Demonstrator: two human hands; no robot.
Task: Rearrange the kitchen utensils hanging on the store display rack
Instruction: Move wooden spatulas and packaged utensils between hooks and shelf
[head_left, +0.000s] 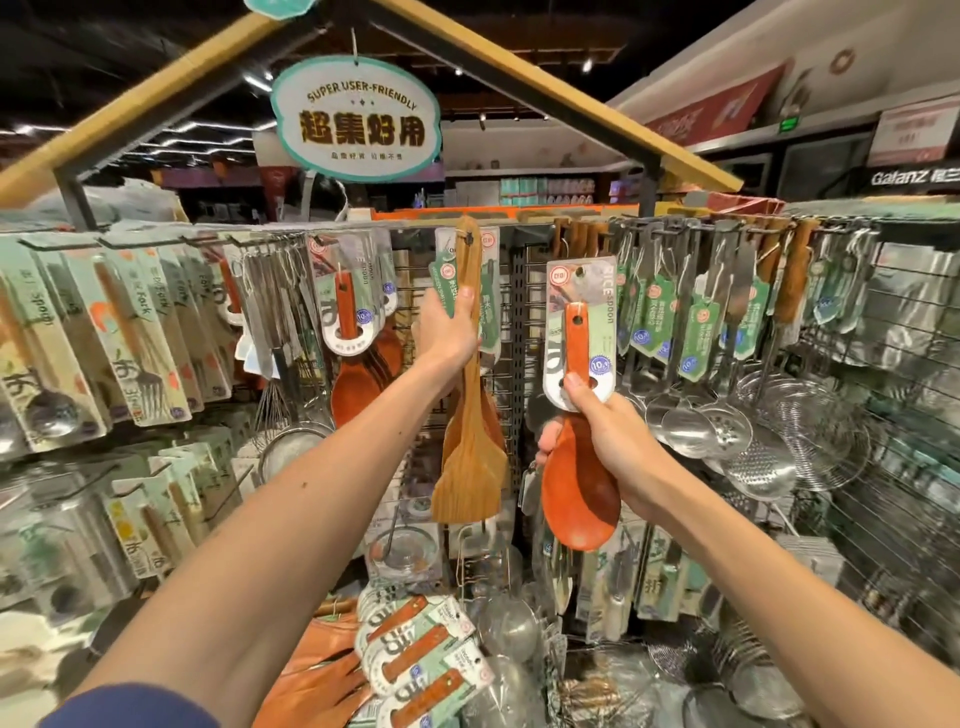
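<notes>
Ahead and raised, left hand (449, 327) curled round hanging spatula (470, 441); right hand (605, 431) gripping carded spoon (582, 499), ladles (680, 426) just beside.

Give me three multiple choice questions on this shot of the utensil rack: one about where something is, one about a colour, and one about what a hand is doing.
1. Where is the wooden spatula relative to the rice spoon?
A. To its right
B. To its left
C. Directly below it

2. What colour is the bowl of the rice spoon held by the right hand?
A. Reddish-brown
B. Silver
C. Green

3. What is the left hand doing?
A. Hanging open, touching nothing
B. Lying flat on a shelf
C. Gripping the wooden spatula's handle

Answers:
1 B, the spatula hangs nearer the rack's left side than the spoon.
2 A, the bowl below the right hand is glossy reddish-brown.
3 C, its fingers and thumb curl round the upper handle.
</notes>
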